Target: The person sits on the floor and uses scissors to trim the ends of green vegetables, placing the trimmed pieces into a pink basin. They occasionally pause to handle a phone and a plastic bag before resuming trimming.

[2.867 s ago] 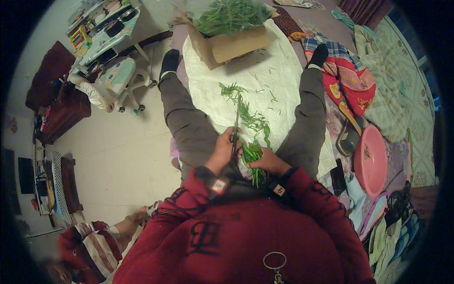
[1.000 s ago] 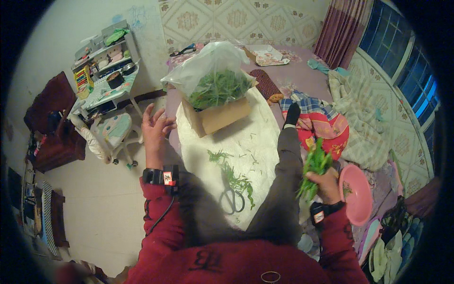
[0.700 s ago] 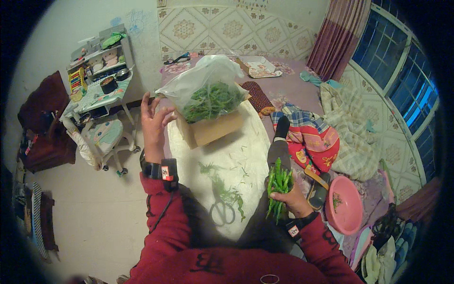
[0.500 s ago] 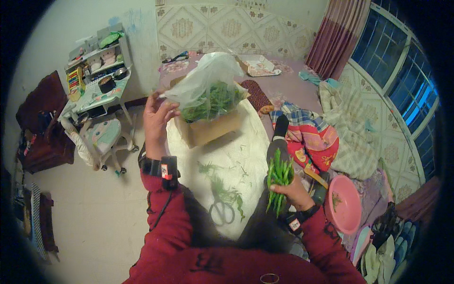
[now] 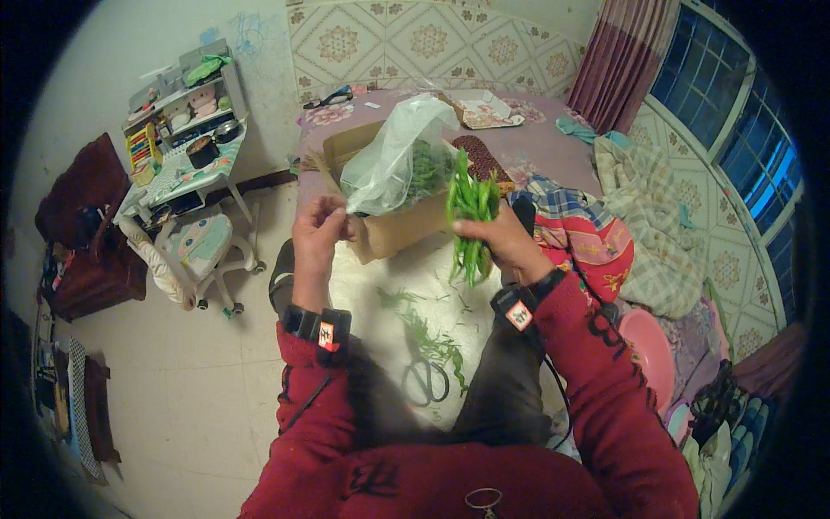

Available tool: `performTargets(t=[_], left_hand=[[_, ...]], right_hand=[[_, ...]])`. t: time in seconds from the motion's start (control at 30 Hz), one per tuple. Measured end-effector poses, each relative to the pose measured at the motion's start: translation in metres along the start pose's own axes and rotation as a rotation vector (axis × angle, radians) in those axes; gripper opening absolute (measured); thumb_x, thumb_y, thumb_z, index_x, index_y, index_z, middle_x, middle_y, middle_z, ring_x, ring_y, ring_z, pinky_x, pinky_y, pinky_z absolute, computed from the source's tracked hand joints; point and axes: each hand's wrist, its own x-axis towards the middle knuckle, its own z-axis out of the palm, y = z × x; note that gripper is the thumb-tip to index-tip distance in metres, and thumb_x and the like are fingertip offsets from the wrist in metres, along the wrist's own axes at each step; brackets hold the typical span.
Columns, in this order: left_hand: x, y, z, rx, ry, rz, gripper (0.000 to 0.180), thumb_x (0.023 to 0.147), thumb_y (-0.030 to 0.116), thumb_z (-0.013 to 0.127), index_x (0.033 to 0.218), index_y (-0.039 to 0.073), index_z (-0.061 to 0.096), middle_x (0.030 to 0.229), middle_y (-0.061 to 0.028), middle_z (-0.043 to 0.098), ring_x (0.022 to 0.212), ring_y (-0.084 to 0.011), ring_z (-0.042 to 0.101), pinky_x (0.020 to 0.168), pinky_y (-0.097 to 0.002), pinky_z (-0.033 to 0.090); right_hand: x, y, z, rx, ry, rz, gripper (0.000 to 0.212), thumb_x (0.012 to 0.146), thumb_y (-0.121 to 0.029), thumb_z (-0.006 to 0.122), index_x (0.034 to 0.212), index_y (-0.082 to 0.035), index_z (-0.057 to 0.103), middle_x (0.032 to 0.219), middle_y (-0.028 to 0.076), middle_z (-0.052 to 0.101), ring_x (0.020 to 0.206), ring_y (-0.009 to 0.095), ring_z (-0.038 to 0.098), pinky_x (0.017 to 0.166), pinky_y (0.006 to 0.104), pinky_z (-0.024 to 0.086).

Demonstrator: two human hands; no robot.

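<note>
Centrally, one cardboard box [image 5: 402, 232] is seen, in which one clear plastic bag [image 5: 393, 164] is seated. Inside the bag a green heap [image 5: 428, 169] is held, its pieces too blurred to be counted. Two hands are shown. At the box's front left corner, the bag's edge is pinched between the thumb and fingers of the left hand [image 5: 320, 229]. Before the box's right end, one bunch of long green peppers [image 5: 472, 203] is gripped upright in the right hand [image 5: 506, 238], the fingers being closed around it; the peppers overlap and cannot be counted exactly. One white sheet [image 5: 359, 281] is spread under the box and in front of it. On this sheet, well in front of the box, one pair of scissors [image 5: 429, 382] with two dark loops is laid, its blades partly covered by scattered green trimmings [image 5: 437, 346]. To the right of the box and nearer the wearer, one pink basin [image 5: 653, 346] is partly hidden by the right sleeve [image 5: 596, 363]. Left of the box, one desk [image 5: 194, 173] and one wheeled chair [image 5: 199, 242] are placed.
</note>
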Motion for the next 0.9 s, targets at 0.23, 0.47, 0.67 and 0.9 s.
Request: performTargets(t=[0.23,0.47,0.67,0.9], left_hand=[[-0.006,0.004,0.006,-0.048,-0.038,0.005,0.048,0.079,0.009,0.059,0.123,0.008,0.040,0.085,-0.0066,0.059,0.058,-0.0105,0.055,0.053,-0.0251,0.049],[0.008,-0.012,0.011,-0.124,0.010,-0.004,0.031,0.082,0.003,0.053,0.112,0.000,0.046,0.077,-0.0076,0.059,0.054,-0.0104,0.054,0.049,-0.0234,0.046],[-0.003,-0.021,0.015,-0.077,-0.053,-0.026,0.019,0.082,0.001,0.051,0.101,-0.002,0.052,0.073,-0.0075,0.059,0.054,-0.0100,0.054,0.048,-0.0222,0.046],[-0.033,-0.014,0.031,0.035,-0.151,-0.106,0.016,0.080,-0.001,0.048,0.095,-0.002,0.055,0.072,-0.0055,0.058,0.055,-0.0095,0.054,0.051,-0.0224,0.046]], right_hand=[[0.069,0.004,0.030,0.028,-0.027,-0.054,0.033,0.071,-0.014,0.069,0.098,-0.003,0.055,0.087,0.002,0.058,0.077,0.011,0.055,0.070,0.0260,0.045],[0.082,0.031,0.054,0.097,-0.012,-0.038,0.032,0.070,-0.013,0.069,0.097,-0.002,0.055,0.086,0.003,0.060,0.076,0.012,0.057,0.069,0.0276,0.047],[0.086,0.044,0.048,0.040,0.072,-0.001,0.031,0.071,-0.012,0.066,0.098,0.000,0.056,0.088,0.005,0.061,0.077,0.014,0.059,0.069,0.0279,0.048],[0.106,0.038,0.032,0.107,-0.005,0.012,0.031,0.070,-0.013,0.065,0.097,0.001,0.058,0.087,0.007,0.062,0.072,0.016,0.060,0.063,0.0287,0.049]])
